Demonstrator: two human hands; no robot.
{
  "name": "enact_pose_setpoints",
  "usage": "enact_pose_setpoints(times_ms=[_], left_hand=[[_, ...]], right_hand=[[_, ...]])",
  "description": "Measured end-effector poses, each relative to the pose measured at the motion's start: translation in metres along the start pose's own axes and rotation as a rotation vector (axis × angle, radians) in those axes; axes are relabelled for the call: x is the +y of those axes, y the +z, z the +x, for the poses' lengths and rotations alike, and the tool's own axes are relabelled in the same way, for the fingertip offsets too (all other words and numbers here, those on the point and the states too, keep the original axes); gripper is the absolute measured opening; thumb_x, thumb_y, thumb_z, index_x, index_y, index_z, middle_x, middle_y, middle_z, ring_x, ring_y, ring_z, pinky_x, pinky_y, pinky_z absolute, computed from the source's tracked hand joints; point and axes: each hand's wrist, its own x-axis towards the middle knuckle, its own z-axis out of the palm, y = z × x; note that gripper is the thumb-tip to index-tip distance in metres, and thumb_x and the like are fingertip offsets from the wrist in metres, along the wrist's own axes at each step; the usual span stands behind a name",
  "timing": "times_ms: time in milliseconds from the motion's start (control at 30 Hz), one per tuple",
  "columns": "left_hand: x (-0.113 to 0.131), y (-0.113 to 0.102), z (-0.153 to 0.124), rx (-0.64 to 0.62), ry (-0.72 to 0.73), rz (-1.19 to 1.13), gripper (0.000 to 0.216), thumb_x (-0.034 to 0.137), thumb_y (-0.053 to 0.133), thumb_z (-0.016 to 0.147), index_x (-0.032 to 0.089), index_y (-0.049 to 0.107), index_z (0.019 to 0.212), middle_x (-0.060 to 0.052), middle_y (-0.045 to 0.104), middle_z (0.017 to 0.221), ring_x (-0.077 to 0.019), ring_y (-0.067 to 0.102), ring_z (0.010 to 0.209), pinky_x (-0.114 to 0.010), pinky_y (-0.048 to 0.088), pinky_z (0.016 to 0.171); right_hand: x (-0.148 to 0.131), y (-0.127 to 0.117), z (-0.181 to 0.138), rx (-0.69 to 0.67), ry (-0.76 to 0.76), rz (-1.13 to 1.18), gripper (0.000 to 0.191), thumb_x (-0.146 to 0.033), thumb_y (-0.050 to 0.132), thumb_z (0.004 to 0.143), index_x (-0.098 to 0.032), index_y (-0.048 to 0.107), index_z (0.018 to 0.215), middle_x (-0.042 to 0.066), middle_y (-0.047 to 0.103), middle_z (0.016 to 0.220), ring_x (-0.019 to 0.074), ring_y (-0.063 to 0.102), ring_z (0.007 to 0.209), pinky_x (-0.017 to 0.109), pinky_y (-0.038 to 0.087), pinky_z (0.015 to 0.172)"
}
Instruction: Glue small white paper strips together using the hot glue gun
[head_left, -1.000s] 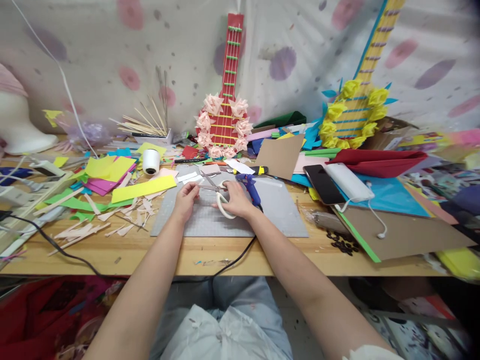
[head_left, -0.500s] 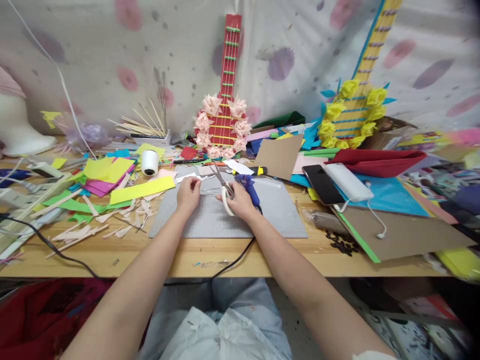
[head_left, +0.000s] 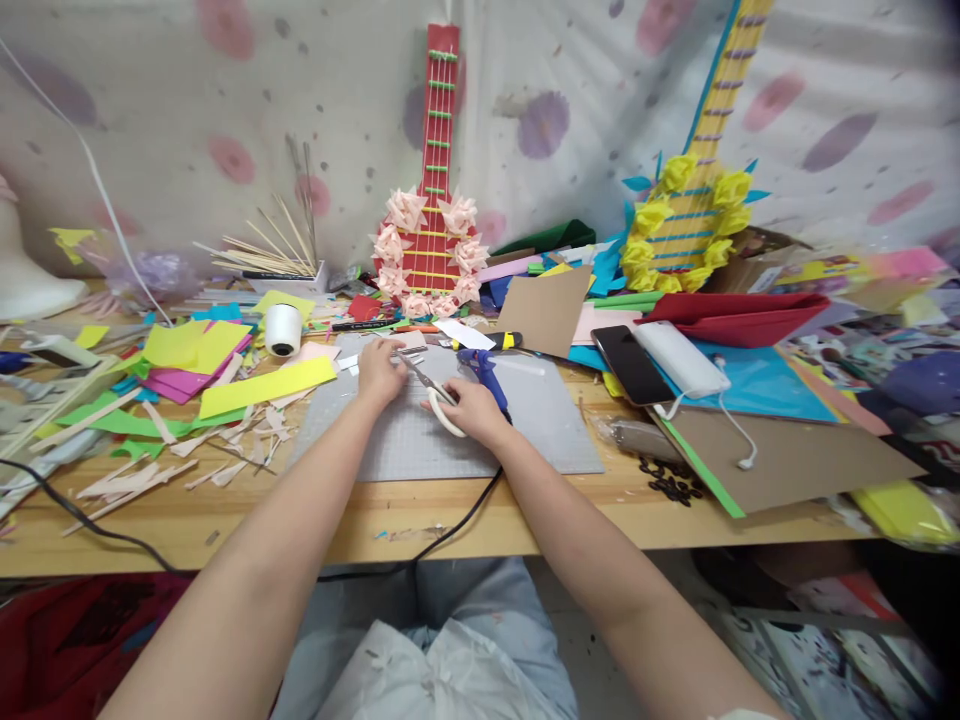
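Note:
My right hand [head_left: 474, 412] is closed round the white handles of a pair of scissors [head_left: 444, 412]. Their blades point up and left, with the tips close to the fingers of my left hand [head_left: 381, 372]. That hand is pinched above the grey cutting mat [head_left: 480, 456]; whatever its fingertips hold is too small to make out. Small pale scraps lie by its fingers. Just beyond my right hand lies a blue glue gun [head_left: 484, 374] on the mat, its black cord running toward the table's front edge.
A red paper guitar with pink flowers [head_left: 429, 240] stands behind the mat, a yellow one [head_left: 679, 225] to its right. Left are paper scraps [head_left: 247, 435], a yellow strip [head_left: 268, 386] and a white spool [head_left: 283, 330]. A phone [head_left: 631, 364] and power bank [head_left: 682, 358] lie right.
The scissors have swung from pointing upward to pointing left, toward my left hand. My left hand's fingers now reach farther forward and right. The whole view has shifted slightly.

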Motion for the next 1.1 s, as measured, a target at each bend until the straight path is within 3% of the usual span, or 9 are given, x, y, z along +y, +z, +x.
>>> enact_pose_setpoints(times_ms=[167, 267, 333, 433, 533, 633, 833, 967, 1100], left_hand=[[-0.024, -0.029, 0.004, 0.164, -0.222, -0.085, 0.017, 0.033, 0.05, 0.076, 0.017, 0.056, 0.081, -0.005, 0.059, 0.082, -0.017, 0.053, 0.078, -0.03, 0.039, 0.072], [-0.042, -0.044, 0.002, 0.143, -0.42, -0.113, 0.022, 0.039, 0.049, 0.076, 0.018, 0.055, 0.077, -0.003, 0.058, 0.073, -0.0151, 0.052, 0.065, -0.027, 0.037, 0.059], [-0.051, -0.052, -0.001, 0.102, -0.441, -0.124, 0.021, 0.038, 0.05, 0.075, 0.018, 0.056, 0.077, -0.002, 0.059, 0.074, -0.0145, 0.052, 0.064, -0.026, 0.035, 0.057], [-0.056, -0.058, -0.007, 0.032, -0.445, -0.029, 0.02, 0.036, 0.049, 0.076, 0.019, 0.059, 0.078, -0.003, 0.061, 0.074, -0.0166, 0.053, 0.067, -0.027, 0.035, 0.058], [-0.054, -0.056, -0.01, -0.03, -0.434, 0.088, 0.021, 0.034, 0.045, 0.078, 0.021, 0.061, 0.083, -0.005, 0.063, 0.081, -0.02, 0.055, 0.076, -0.029, 0.035, 0.061], [-0.048, -0.052, -0.01, -0.084, -0.413, 0.152, 0.023, 0.036, 0.043, 0.079, 0.021, 0.059, 0.083, -0.007, 0.063, 0.087, -0.0223, 0.056, 0.083, -0.03, 0.036, 0.065], [-0.042, -0.047, -0.011, -0.102, -0.419, 0.204, 0.029, 0.041, 0.035, 0.083, 0.019, 0.052, 0.093, -0.01, 0.062, 0.091, -0.0249, 0.057, 0.085, -0.032, 0.037, 0.066], [-0.046, -0.049, -0.012, -0.072, -0.383, 0.169, 0.033, 0.036, 0.023, 0.087, 0.018, 0.049, 0.098, -0.012, 0.062, 0.089, -0.0247, 0.057, 0.083, -0.032, 0.037, 0.066], [-0.049, -0.05, -0.012, -0.027, -0.35, 0.026, 0.018, 0.031, 0.038, 0.081, 0.019, 0.052, 0.083, -0.006, 0.063, 0.082, -0.0197, 0.057, 0.08, -0.029, 0.038, 0.069]], right_hand=[[-0.001, -0.039, -0.009, -0.285, -0.018, -0.087, 0.044, -0.061, 0.054, 0.065, -0.018, 0.057, 0.068, 0.0, 0.055, 0.063, 0.0095, 0.042, 0.056, 0.022, 0.025, 0.051], [0.014, -0.078, -0.021, -0.465, -0.025, -0.141, 0.045, -0.062, 0.056, 0.062, -0.018, 0.06, 0.07, -0.001, 0.057, 0.064, 0.0102, 0.044, 0.057, 0.022, 0.027, 0.051], [0.032, -0.105, -0.031, -0.562, 0.009, -0.166, 0.042, -0.059, 0.058, 0.062, -0.019, 0.062, 0.073, 0.0, 0.059, 0.068, 0.0113, 0.047, 0.061, 0.022, 0.029, 0.052], [0.061, -0.139, -0.044, -0.596, 0.107, -0.188, 0.037, -0.053, 0.061, 0.062, -0.019, 0.063, 0.077, 0.001, 0.06, 0.073, 0.0137, 0.05, 0.068, 0.023, 0.032, 0.056], [0.082, -0.157, -0.051, -0.516, 0.232, -0.158, 0.031, -0.048, 0.058, 0.066, -0.019, 0.062, 0.077, 0.002, 0.061, 0.076, 0.0149, 0.052, 0.072, 0.024, 0.035, 0.06], [0.091, -0.153, -0.046, -0.399, 0.321, -0.245, 0.03, -0.047, 0.056, 0.068, -0.019, 0.061, 0.075, 0.003, 0.063, 0.076, 0.0157, 0.053, 0.069, 0.025, 0.035, 0.057], [0.098, -0.111, -0.018, -0.155, 0.319, -0.432, 0.026, -0.037, 0.051, 0.072, -0.018, 0.061, 0.085, 0.008, 0.064, 0.084, 0.0178, 0.056, 0.072, 0.025, 0.036, 0.06], [0.106, -0.091, -0.009, -0.017, 0.21, -0.591, 0.028, -0.032, 0.05, 0.074, -0.012, 0.061, 0.088, 0.014, 0.061, 0.093, 0.0219, 0.054, 0.087, 0.027, 0.038, 0.073], [0.112, -0.083, -0.01, 0.072, 0.136, -0.601, 0.03, -0.031, 0.051, 0.073, -0.01, 0.062, 0.092, 0.015, 0.059, 0.096, 0.0242, 0.051, 0.094, 0.03, 0.037, 0.083]])
